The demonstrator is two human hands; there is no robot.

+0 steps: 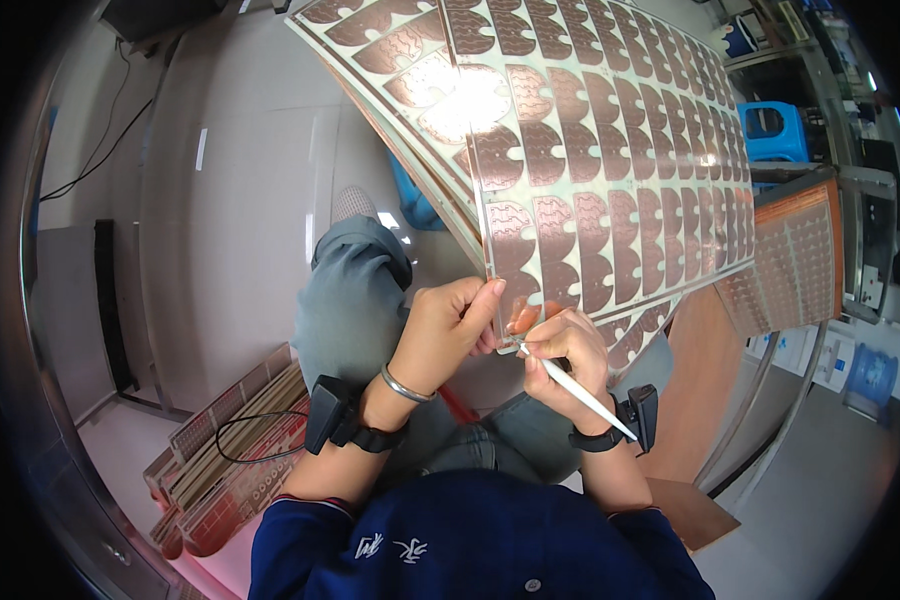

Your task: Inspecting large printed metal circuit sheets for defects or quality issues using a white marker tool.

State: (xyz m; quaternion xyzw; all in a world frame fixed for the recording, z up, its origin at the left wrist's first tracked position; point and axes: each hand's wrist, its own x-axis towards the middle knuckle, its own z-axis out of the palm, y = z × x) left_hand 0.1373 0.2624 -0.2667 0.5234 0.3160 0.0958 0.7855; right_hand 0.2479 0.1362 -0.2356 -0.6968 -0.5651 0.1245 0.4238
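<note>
- One top panel (pixel 610 150) — pale green, rows of notched copper-brown shapes, bright glare upper left — lying in front of the person over other sheets (pixel 642 336).
- Two hands: the left (pixel 452 318) pinches the panel's nearest corner; the right (pixel 573 362) grips one slim white tool (pixel 588 397), its tip at that corner.
- Two black wrist devices (pixel 333 414), one metal bracelet (pixel 407 387).

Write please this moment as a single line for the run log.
left hand: at near corner of copper-patterned panel, grip unclear | right hand: holding white pen-like tool, tip near same corner | nearby: blue plastic stool
</note>
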